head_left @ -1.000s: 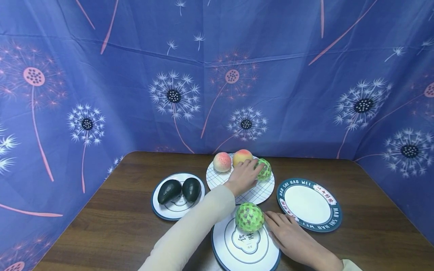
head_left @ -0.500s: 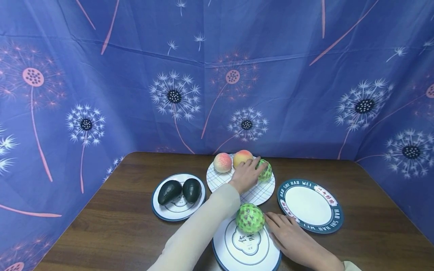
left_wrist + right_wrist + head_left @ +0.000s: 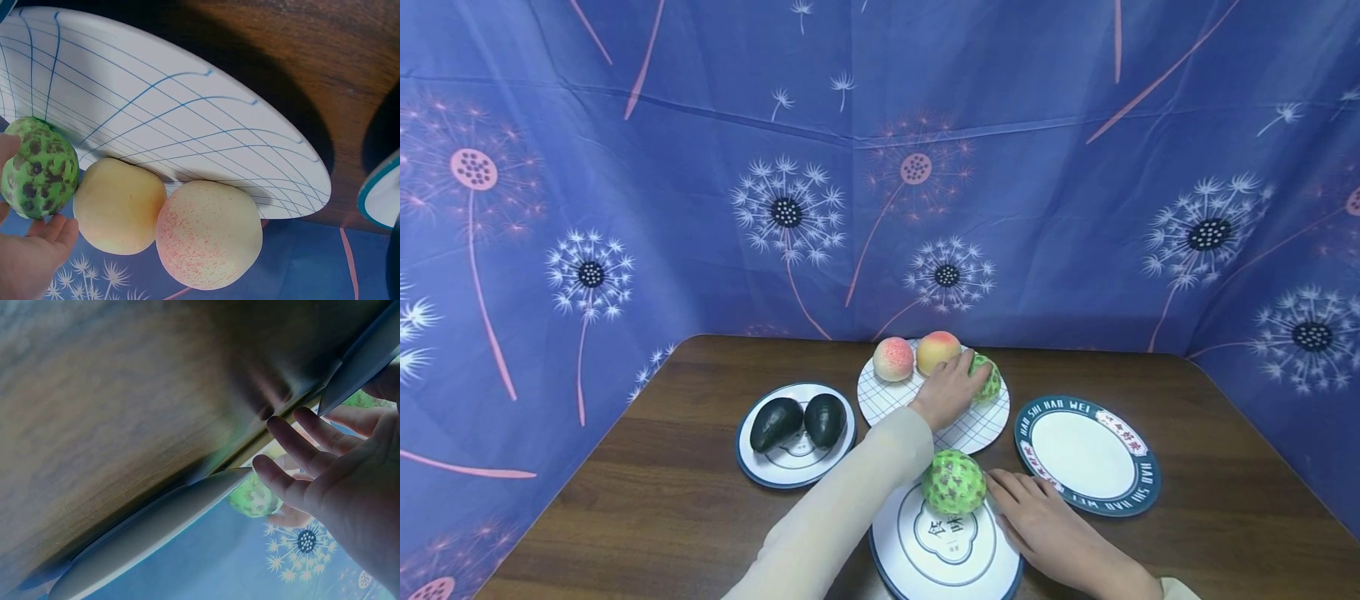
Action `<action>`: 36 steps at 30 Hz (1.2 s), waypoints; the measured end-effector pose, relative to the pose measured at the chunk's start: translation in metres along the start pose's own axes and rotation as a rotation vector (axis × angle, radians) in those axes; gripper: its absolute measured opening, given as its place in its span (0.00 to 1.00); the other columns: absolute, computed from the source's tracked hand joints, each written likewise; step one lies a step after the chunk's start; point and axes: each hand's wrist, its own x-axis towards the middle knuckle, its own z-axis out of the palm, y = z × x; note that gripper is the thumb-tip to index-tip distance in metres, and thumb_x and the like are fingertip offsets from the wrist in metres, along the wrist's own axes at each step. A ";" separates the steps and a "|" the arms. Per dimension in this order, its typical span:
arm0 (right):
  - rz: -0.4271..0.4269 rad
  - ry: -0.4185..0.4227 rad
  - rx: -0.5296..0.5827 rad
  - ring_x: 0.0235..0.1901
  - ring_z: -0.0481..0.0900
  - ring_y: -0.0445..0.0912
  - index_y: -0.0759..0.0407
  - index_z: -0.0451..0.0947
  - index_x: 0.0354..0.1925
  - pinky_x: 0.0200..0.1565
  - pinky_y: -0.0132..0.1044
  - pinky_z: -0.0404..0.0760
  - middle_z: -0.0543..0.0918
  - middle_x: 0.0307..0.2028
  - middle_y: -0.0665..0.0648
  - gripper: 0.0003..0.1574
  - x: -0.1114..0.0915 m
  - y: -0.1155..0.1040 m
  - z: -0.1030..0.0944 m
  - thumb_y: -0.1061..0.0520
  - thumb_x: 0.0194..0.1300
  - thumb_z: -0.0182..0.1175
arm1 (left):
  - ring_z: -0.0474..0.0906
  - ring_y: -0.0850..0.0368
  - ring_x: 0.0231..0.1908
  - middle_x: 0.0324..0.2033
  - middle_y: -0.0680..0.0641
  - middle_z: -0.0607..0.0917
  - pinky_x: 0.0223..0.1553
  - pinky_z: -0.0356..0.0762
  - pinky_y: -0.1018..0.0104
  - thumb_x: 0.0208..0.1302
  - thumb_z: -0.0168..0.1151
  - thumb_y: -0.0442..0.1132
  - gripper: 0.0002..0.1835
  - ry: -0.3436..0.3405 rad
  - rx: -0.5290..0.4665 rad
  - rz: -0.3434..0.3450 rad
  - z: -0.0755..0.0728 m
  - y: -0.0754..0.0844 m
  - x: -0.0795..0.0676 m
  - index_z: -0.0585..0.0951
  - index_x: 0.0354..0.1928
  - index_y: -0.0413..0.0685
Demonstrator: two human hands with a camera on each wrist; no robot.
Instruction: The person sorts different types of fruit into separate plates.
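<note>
My left hand [image 3: 947,393] holds a green, dark-spotted custard apple [image 3: 992,388] at the right of a white grid-patterned plate [image 3: 877,402]. In the left wrist view, fingers and thumb lie on either side of that custard apple [image 3: 40,169]. Two peaches, one pinkish [image 3: 893,359] and one yellow-orange [image 3: 937,351], sit beside it. Nearer me, another custard apple [image 3: 953,482] rests on a white blue-rimmed plate [image 3: 925,567]. My right hand [image 3: 1047,527] rests at this plate's right edge, its fingers extended; the right wrist view shows the fingers [image 3: 300,440] slightly spread, gripping no fruit.
To the left, a small blue-rimmed plate [image 3: 775,480] carries two dark avocados [image 3: 777,424]. On the right lies a plate with a lettered teal rim [image 3: 1142,479], no fruit on it. Behind the brown wooden table [image 3: 647,500] hangs a blue dandelion-print cloth [image 3: 1037,208].
The left hand and forearm have shifted slightly to the right, with the fingers further over the custard apple. My right hand and the fruit on the near plate look unmoved.
</note>
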 end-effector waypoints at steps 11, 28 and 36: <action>-0.002 -0.017 0.012 0.60 0.67 0.57 0.56 0.66 0.61 0.56 0.63 0.64 0.70 0.60 0.58 0.30 0.000 -0.001 -0.002 0.50 0.63 0.54 | 0.71 0.55 0.52 0.60 0.43 0.62 0.49 0.75 0.65 0.62 0.55 0.46 0.33 -0.013 -0.009 -0.028 0.001 -0.002 -0.002 0.55 0.68 0.58; -0.003 -0.012 -0.013 0.59 0.68 0.57 0.56 0.67 0.61 0.56 0.63 0.64 0.71 0.59 0.58 0.30 0.001 -0.002 -0.004 0.50 0.62 0.54 | 0.72 0.54 0.49 0.60 0.52 0.65 0.42 0.76 0.64 0.62 0.54 0.52 0.30 0.022 0.076 -0.049 0.005 0.000 -0.003 0.57 0.63 0.55; -0.009 -0.017 0.001 0.59 0.67 0.57 0.57 0.67 0.61 0.56 0.63 0.63 0.70 0.59 0.59 0.30 0.000 -0.001 -0.005 0.50 0.62 0.55 | 0.72 0.50 0.52 0.63 0.48 0.62 0.48 0.76 0.60 0.65 0.52 0.49 0.29 -0.026 0.075 -0.034 0.003 0.003 -0.006 0.54 0.65 0.68</action>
